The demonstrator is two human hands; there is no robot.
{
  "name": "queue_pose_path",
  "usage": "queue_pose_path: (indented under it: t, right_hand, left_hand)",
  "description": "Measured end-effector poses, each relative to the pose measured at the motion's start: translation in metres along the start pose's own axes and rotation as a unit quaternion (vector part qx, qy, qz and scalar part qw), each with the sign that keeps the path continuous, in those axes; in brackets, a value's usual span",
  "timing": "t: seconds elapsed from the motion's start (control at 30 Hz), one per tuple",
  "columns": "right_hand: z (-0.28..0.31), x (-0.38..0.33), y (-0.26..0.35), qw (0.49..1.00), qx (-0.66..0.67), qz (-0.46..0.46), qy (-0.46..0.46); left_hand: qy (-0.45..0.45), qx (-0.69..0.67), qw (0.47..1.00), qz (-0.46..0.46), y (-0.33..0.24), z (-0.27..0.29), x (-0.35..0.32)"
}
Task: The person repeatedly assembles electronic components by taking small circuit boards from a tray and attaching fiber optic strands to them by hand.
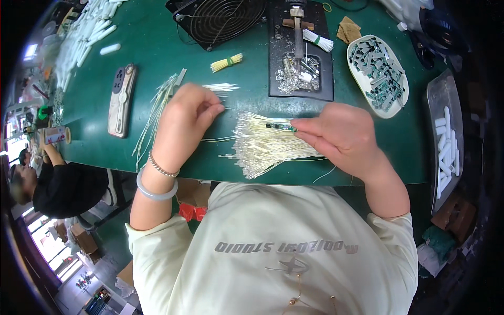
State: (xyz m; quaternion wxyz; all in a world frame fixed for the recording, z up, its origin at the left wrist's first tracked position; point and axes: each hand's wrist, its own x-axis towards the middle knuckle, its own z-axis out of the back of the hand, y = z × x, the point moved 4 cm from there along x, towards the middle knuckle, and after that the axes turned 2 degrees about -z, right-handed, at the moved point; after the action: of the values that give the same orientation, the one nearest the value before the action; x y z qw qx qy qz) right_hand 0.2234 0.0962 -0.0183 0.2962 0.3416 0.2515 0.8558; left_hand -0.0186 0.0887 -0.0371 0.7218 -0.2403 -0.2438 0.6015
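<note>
My right hand (344,136) pinches a small green circuit board (281,126) with a dark end, just over a thick bundle of pale yellow wires (268,149) with whitish tips. My left hand (191,115) is closed, thumb and forefinger pressed together on what looks like a thin wire whose end barely shows. Beside and behind that hand lie loose thin wires (157,107) and a few white wires (220,87). One long wire runs from under the left hand toward the bundle.
A soldering stand (298,44) with solder scraps is at the back. Right of it sits a white dish (403,86) of green boards, then a tray (436,173) of white tubes. A fan (223,18), a yellow wire bundle (227,62) and a grey tool (122,101) lie leftward. Another person (68,186) sits left.
</note>
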Motion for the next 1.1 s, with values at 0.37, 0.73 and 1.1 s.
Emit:
queue_pose_path:
  t: [0.37, 0.73, 1.1]
  right_hand:
    - [0.001, 0.0, -0.002, 1.0, 0.021, -0.012, -0.01]
    - [0.001, 0.002, -0.012, 0.988, 0.132, -0.082, -0.007]
    - [0.004, 0.005, -0.015, 0.985, 0.145, -0.091, -0.007]
  left_hand:
    - [0.038, 0.11, 0.98, -0.159, -0.012, -0.004, 0.006]
    - [0.075, -0.253, 0.961, -0.081, -0.059, -0.009, 0.017]
    - [0.183, -0.348, 0.919, -0.019, -0.069, -0.03, 0.028]
